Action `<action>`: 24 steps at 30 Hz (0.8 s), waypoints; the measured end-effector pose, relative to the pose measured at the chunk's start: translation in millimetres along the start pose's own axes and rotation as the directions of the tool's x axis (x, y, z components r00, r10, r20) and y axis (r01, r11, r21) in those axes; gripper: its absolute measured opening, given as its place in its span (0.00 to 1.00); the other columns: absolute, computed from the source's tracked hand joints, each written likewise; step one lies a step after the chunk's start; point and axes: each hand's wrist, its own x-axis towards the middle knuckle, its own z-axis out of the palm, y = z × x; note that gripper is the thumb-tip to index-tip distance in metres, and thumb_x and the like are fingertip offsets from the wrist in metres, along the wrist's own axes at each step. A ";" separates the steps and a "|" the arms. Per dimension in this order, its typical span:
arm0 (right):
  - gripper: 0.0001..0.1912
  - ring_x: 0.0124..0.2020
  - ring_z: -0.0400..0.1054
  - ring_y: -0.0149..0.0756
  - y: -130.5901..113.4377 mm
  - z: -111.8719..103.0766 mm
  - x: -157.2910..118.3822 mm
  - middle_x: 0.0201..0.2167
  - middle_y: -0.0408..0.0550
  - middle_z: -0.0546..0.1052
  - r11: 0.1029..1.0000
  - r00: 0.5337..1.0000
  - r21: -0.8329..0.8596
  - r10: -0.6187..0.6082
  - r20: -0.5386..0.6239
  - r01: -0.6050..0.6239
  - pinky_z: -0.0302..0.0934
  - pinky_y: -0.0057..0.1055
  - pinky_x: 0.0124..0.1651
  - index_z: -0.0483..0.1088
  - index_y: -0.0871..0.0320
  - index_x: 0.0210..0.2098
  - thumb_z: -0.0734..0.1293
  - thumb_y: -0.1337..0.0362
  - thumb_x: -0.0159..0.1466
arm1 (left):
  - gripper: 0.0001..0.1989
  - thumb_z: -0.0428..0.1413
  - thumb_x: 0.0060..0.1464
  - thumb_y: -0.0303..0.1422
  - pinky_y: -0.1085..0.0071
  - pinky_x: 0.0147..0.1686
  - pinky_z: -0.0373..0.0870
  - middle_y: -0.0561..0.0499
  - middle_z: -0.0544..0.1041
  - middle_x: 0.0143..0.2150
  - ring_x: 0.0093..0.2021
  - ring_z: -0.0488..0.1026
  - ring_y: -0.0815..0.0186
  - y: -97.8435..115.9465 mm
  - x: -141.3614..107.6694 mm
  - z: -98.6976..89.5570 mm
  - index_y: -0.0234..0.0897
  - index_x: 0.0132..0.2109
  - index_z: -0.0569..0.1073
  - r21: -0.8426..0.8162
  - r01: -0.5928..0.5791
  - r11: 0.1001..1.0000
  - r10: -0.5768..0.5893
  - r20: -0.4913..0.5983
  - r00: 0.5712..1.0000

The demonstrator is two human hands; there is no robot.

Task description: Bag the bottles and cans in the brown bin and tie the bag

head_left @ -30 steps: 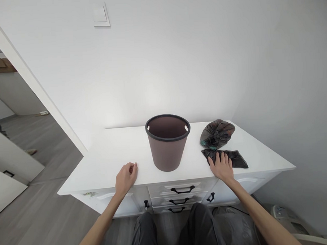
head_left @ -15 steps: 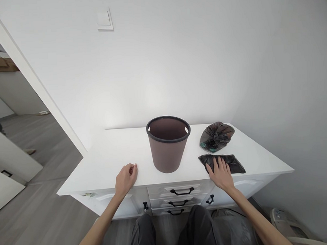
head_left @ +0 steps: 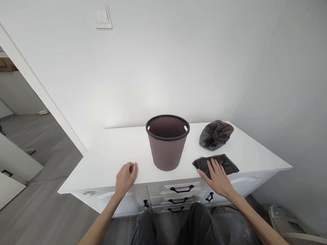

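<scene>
1. On my feed, a brown bin (head_left: 167, 155) stands upright near the middle of the white desk (head_left: 105, 157), its dark rim (head_left: 168, 139) facing up.
2. My left hand (head_left: 126, 177) rests at the near edge of the desk, left of the bin and apart from it, its fingers curled into a loose fist.
3. My right hand (head_left: 218, 178) is released, palm down with the fingers stretched out, pressing lightly or just resting on a folded black bag (head_left: 230, 165); I cannot tell which.
4. That folded bag lies flat on the near right of the desk, partly covered by my hand.
5. Just beyond it, on the far right, sits a knotted black bag (head_left: 216, 135); something greenish shows through its film, too unclear for me to name.
6. A light switch (head_left: 103, 18) is on the wall (head_left: 193, 63), far left of the bin.
</scene>
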 end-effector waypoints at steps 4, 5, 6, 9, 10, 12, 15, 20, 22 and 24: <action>0.57 0.77 0.35 0.56 1.8 -11.1 -13.0 0.76 0.65 0.44 0.983 0.982 -0.008 -0.185 0.037 0.186 0.40 0.55 0.75 0.45 0.70 0.75 0.62 0.35 0.62 | 0.19 0.46 0.67 0.47 0.69 0.34 0.59 0.52 0.76 0.32 0.34 0.71 0.63 0.5 0.0 0.5 0.41 0.35 0.70 -0.009 0.005 1.000 -0.005 -0.002 1.000; 0.56 0.77 0.35 0.57 2.6 -13.2 -16.0 0.76 0.65 0.44 0.973 0.973 -0.019 -0.230 0.031 0.231 0.41 0.56 0.74 0.45 0.70 0.75 0.66 0.40 0.61 | 0.19 0.46 0.67 0.47 0.69 0.34 0.59 0.52 0.76 0.32 0.34 0.71 0.63 0.8 0.0 0.3 0.41 0.35 0.70 -0.012 0.008 1.000 -0.008 -0.003 1.000; 0.53 0.77 0.36 0.57 3.2 -15.3 -19.0 0.76 0.65 0.44 0.964 0.964 -0.029 -0.265 0.020 0.265 0.42 0.56 0.74 0.46 0.70 0.75 0.68 0.47 0.61 | 0.19 0.46 0.67 0.47 0.68 0.34 0.59 0.51 0.76 0.32 0.34 0.71 0.63 1.2 0.0 -0.3 0.41 0.35 0.70 -0.016 0.012 1.000 -0.012 -0.003 1.000; 0.43 0.77 0.41 0.50 2.0 -25.6 -27.5 0.76 0.61 0.49 0.951 0.951 0.000 -0.310 -0.004 0.310 0.45 0.50 0.75 0.51 0.67 0.74 0.62 0.70 0.60 | 0.20 0.46 0.66 0.48 0.68 0.33 0.60 0.51 0.76 0.31 0.34 0.71 0.61 3.2 -1.4 -3.9 0.40 0.34 0.70 -0.040 0.020 0.999 -0.020 0.003 1.000; 0.43 0.76 0.44 0.48 0.4 -32.0 -30.0 0.75 0.59 0.52 0.950 0.951 0.045 -0.310 0.004 0.309 0.46 0.49 0.75 0.54 0.65 0.73 0.60 0.75 0.58 | 0.20 0.46 0.66 0.48 0.68 0.33 0.60 0.50 0.76 0.31 0.34 0.72 0.61 4.7 -2.7 -5.9 0.40 0.33 0.71 -0.055 0.017 0.998 -0.017 0.013 1.000; 0.42 0.74 0.52 0.46 -5.2 -51.3 -34.8 0.73 0.55 0.60 0.939 0.954 0.206 -0.294 0.054 0.277 0.49 0.48 0.74 0.60 0.61 0.71 0.57 0.78 0.56 | 0.22 0.45 0.66 0.50 0.68 0.34 0.62 0.51 0.77 0.30 0.33 0.72 0.62 11.2 -7.6 -11.3 0.40 0.32 0.72 -0.092 0.004 0.996 0.000 0.044 0.999; 0.33 0.66 0.65 0.51 -21.0 -94.9 -41.5 0.62 0.52 0.74 0.828 0.952 0.549 -0.251 0.177 0.116 0.59 0.49 0.67 0.68 0.55 0.66 0.57 0.72 0.62 | 0.26 0.44 0.65 0.53 0.68 0.33 0.66 0.51 0.78 0.30 0.29 0.71 0.63 34.7 -21.7 -23.0 0.40 0.32 0.73 -0.195 -0.021 0.981 0.046 0.125 0.991; 0.28 0.63 0.67 0.55 -61.1 -161.2 -53.9 0.56 0.50 0.79 0.435 0.909 0.874 -0.235 0.343 -0.217 0.62 0.48 0.66 0.73 0.58 0.62 0.62 0.48 0.70 | 0.24 0.47 0.64 0.55 0.66 0.44 0.71 0.46 0.80 0.45 0.41 0.74 0.60 106.2 -55.5 -46.6 0.40 0.45 0.76 -0.467 -0.051 0.883 0.195 0.265 0.944; 0.30 0.64 0.67 0.53 -76.5 -172.8 -58.1 0.58 0.50 0.77 0.348 0.891 0.889 -0.234 0.388 -0.296 0.60 0.47 0.67 0.72 0.56 0.62 0.64 0.44 0.69 | 0.23 0.46 0.66 0.53 0.65 0.52 0.70 0.46 0.79 0.53 0.50 0.74 0.60 132.9 -66.9 -54.0 0.42 0.52 0.75 -0.584 -0.014 0.812 0.278 0.366 0.888; 0.31 0.64 0.67 0.51 -89.9 -177.8 -60.4 0.58 0.49 0.77 0.309 0.883 0.896 -0.246 0.400 -0.320 0.60 0.47 0.67 0.73 0.55 0.61 0.66 0.43 0.67 | 0.22 0.45 0.68 0.52 0.65 0.56 0.68 0.46 0.77 0.55 0.55 0.72 0.60 152.0 -75.4 -58.9 0.44 0.54 0.73 -0.656 0.048 0.753 0.373 0.485 0.791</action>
